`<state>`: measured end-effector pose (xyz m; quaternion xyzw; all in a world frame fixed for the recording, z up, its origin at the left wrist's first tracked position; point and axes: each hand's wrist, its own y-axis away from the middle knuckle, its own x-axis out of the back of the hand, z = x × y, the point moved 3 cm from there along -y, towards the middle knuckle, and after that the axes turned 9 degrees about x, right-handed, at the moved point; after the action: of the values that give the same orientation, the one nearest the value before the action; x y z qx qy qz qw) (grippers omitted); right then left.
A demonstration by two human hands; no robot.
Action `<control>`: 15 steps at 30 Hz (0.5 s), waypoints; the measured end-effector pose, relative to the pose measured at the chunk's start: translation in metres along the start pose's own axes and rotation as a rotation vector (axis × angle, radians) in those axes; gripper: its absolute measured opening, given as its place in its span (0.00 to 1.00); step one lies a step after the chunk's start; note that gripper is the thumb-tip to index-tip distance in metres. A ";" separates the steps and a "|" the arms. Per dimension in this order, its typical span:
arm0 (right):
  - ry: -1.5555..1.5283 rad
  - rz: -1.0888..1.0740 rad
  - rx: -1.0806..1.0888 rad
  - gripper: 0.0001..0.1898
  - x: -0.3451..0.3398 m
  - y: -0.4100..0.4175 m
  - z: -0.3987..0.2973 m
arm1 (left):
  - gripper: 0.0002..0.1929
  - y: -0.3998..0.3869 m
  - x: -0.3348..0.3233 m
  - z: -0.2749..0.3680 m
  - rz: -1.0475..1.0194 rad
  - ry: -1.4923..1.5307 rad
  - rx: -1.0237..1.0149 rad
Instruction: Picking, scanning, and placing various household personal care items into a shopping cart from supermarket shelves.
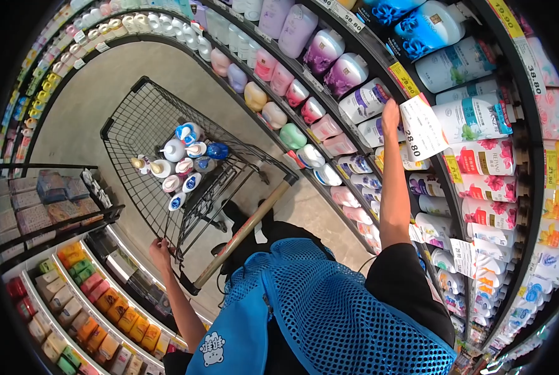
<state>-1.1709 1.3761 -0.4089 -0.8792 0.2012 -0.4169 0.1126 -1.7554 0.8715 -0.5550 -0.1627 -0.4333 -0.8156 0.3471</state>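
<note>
My right hand (pixel 391 116) reaches into the shelf on the right. It is at the cap end of a white bottle with a purple label (pixel 364 102), beside a hanging paper price sign (pixel 422 129). The fingertips are hidden, so a grip cannot be made out. On the left, my left hand (pixel 160 253) has its fingers curled at the side of a black wire shopping cart (pixel 134 197), near the handle end. Inside the cart stand several pump bottles, among them a white pump bottle (pixel 174 151) and a dark blue bottle (pixel 217 151).
Shelves of body wash and lotion bottles (pixel 298 30) curve along the right and far side. At lower left are shelves of coloured packs (pixel 120 309) and a black rack of boxes (pixel 40 206). The cart handle (pixel 244 234) crosses before my legs, above the grey floor (pixel 87 112).
</note>
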 end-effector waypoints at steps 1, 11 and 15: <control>0.007 -0.004 0.001 0.22 0.001 -0.003 0.001 | 0.11 -0.001 0.002 -0.001 0.012 -0.021 -0.001; -0.123 -0.247 0.153 0.24 0.006 -0.013 -0.019 | 0.10 -0.021 0.010 0.023 0.022 -0.019 -0.029; 0.139 -0.284 0.198 0.21 0.007 -0.011 -0.021 | 0.10 -0.028 0.013 0.026 0.027 -0.022 -0.051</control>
<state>-1.1802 1.3823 -0.3865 -0.8524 0.0405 -0.5062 0.1244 -1.7853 0.8980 -0.5497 -0.1864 -0.4140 -0.8199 0.3489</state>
